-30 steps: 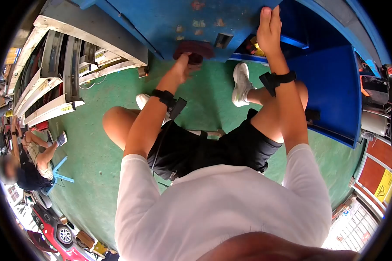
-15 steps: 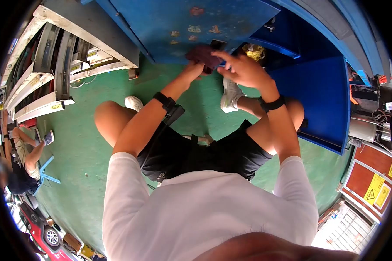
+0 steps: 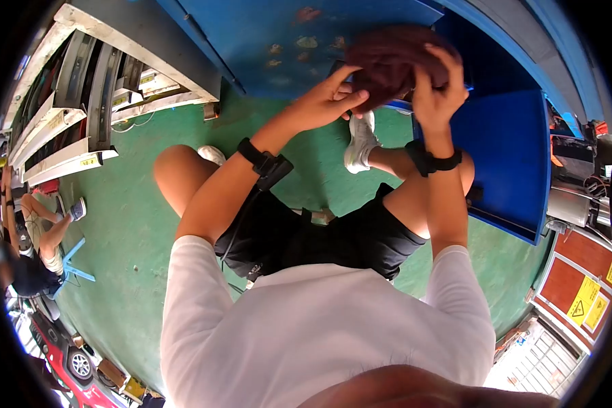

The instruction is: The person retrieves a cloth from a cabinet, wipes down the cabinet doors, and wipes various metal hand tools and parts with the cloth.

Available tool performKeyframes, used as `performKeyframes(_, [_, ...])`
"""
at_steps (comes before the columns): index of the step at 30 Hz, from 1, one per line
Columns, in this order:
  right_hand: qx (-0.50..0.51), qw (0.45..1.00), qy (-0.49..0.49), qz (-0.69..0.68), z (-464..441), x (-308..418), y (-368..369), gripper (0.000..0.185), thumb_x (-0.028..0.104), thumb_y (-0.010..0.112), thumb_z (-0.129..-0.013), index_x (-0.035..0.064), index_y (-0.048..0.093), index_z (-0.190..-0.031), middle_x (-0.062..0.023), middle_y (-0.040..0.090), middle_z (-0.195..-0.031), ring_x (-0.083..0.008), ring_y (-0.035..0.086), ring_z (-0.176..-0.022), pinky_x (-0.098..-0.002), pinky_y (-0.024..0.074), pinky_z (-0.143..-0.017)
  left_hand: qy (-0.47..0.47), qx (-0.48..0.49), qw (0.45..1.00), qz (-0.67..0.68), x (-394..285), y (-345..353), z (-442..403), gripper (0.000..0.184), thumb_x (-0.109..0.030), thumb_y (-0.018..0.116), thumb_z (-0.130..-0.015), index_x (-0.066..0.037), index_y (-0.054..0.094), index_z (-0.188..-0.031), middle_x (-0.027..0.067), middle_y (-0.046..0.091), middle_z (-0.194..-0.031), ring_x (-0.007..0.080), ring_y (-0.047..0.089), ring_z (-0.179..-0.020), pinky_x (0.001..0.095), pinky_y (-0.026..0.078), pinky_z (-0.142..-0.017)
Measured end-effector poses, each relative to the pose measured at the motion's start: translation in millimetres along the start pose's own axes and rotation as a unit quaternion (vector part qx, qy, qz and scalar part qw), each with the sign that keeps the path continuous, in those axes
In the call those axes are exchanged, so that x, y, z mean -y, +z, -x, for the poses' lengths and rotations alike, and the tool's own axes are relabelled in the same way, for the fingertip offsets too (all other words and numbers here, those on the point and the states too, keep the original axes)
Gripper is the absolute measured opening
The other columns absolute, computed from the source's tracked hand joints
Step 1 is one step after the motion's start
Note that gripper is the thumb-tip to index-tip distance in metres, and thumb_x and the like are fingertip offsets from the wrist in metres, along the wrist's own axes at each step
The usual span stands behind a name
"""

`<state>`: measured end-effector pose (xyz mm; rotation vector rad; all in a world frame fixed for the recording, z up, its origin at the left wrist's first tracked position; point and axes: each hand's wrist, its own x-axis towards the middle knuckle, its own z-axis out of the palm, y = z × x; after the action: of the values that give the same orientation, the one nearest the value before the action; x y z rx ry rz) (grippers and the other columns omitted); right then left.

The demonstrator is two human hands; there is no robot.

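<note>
A dark maroon cloth (image 3: 387,58) is bunched up between my two hands, in front of the blue cabinet door (image 3: 258,54). My left hand (image 3: 326,102) grips its left edge, with the thumb stretched along the near side. On the other side, the curled fingers of my right hand (image 3: 436,92) are closed on the cloth's right part. Folds of the cloth hide some of my fingertips. Beyond my right hand is an open blue door panel (image 3: 500,156), beside the cabinet's dark interior.
A metal rack with open drawers (image 3: 68,102) stands at the left. Further off, a person (image 3: 37,231) sits on a blue stool (image 3: 75,262), near a red toy-like car (image 3: 81,381). A panel with yellow warning labels (image 3: 581,299) is at the right. The floor (image 3: 122,224) is green.
Both hands have moved right, and the right hand has risen. The cloth, a small bundle in my left hand before, is now spread wider, and my right hand has taken hold of it.
</note>
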<state>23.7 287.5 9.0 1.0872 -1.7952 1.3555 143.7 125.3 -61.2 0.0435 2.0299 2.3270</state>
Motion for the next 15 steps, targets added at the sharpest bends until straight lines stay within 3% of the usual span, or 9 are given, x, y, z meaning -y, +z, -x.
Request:
performKeyframes(2, [0.040, 0.999, 0.023, 0.001, -0.8, -4.7, -5.9, 0.029, 0.004, 0.070, -0.076, 0.0080, 0.067, -0.105, -0.0079, 0.071, -0.085, -0.0132, 0.069, -0.071, -0.0253, 0.0533, -0.065, -0.029, 0.001, 1.000, 0.005, -5.2, -1.3, 1.6, 0.059, -0.038, 0.054, -0.099, -0.001, 0.036, -0.141, 0.0082, 0.066, -0.098, 0.0164, 0.068, -0.087, 0.0287, 0.053, -0.071])
performKeyframes(4, [0.079, 0.996, 0.042, 0.006, 0.9, -10.5, -7.7, 0.027, 0.005, 0.069, -0.076, 0.0072, 0.066, -0.103, -0.0088, 0.070, -0.084, -0.0118, 0.069, -0.070, -0.0249, 0.0527, -0.065, -0.086, 0.019, 0.996, 0.025, 4.6, -7.1, -4.9, 0.054, -0.029, 0.055, -0.100, -0.001, 0.034, -0.141, 0.0130, 0.065, -0.112, 0.0190, 0.067, -0.088, 0.0296, 0.054, -0.074])
performKeyframes(7, [0.204, 0.974, 0.097, 0.014, 6.9, -17.2, -8.8, 0.023, 0.006, 0.069, -0.077, 0.0057, 0.064, -0.100, -0.0110, 0.063, -0.074, -0.0121, 0.066, -0.064, -0.0241, 0.0506, -0.061, -0.105, 0.003, 0.994, 0.040, 14.5, -8.6, -8.8, 0.051, -0.021, 0.054, -0.099, 0.001, 0.035, -0.141, 0.0132, 0.066, -0.113, 0.0194, 0.068, -0.090, 0.0321, 0.054, -0.079])
performKeyframes(8, [0.204, 0.974, 0.098, 0.015, 7.5, -16.6, -8.2, 0.023, 0.006, 0.069, -0.077, 0.0057, 0.064, -0.100, -0.0110, 0.063, -0.074, -0.0121, 0.066, -0.064, -0.0241, 0.0506, -0.061, -0.106, 0.004, 0.994, 0.040, 17.2, -7.9, -10.6, 0.051, -0.021, 0.054, -0.099, 0.001, 0.035, -0.141, 0.0132, 0.066, -0.113, 0.0194, 0.068, -0.090, 0.0321, 0.054, -0.079])
performKeyframes(10, [0.200, 0.974, 0.104, -0.012, 8.9, -14.5, -5.4, 0.025, 0.006, 0.069, -0.077, 0.0054, 0.064, -0.102, -0.0101, 0.065, -0.076, -0.0133, 0.067, -0.065, -0.0248, 0.0514, -0.062, 0.019, -0.062, 0.989, 0.134, 17.5, -5.1, -11.0, 0.047, -0.013, 0.055, -0.097, 0.000, 0.038, -0.139, 0.0107, 0.064, -0.117, 0.0210, 0.069, -0.091, 0.0339, 0.053, -0.087])
performKeyframes(14, [0.182, 0.981, 0.064, 0.011, 10.0, -8.7, -6.8, 0.032, 0.006, 0.069, -0.078, 0.0068, 0.064, -0.109, -0.0097, 0.068, -0.082, -0.0149, 0.068, -0.070, -0.0262, 0.0529, -0.065, 0.064, -0.072, 0.985, 0.141, -2.0, -2.9, -7.2, 0.045, -0.009, 0.057, -0.095, 0.000, 0.042, -0.137, 0.0092, 0.061, -0.122, 0.0206, 0.066, -0.102, 0.0335, 0.050, -0.096])
performKeyframes(15, [0.154, 0.987, 0.055, 0.008, 8.6, -5.3, -6.8, 0.038, 0.005, 0.068, -0.078, 0.0080, 0.062, -0.115, -0.0104, 0.069, -0.087, -0.0161, 0.069, -0.072, -0.0269, 0.0536, -0.066, 0.139, -0.084, 0.977, 0.140, -5.6, -1.7, -7.9, 0.045, -0.004, 0.060, -0.092, 0.001, 0.042, -0.133, 0.0098, 0.056, -0.123, 0.0211, 0.060, -0.110, 0.0350, 0.050, -0.095])
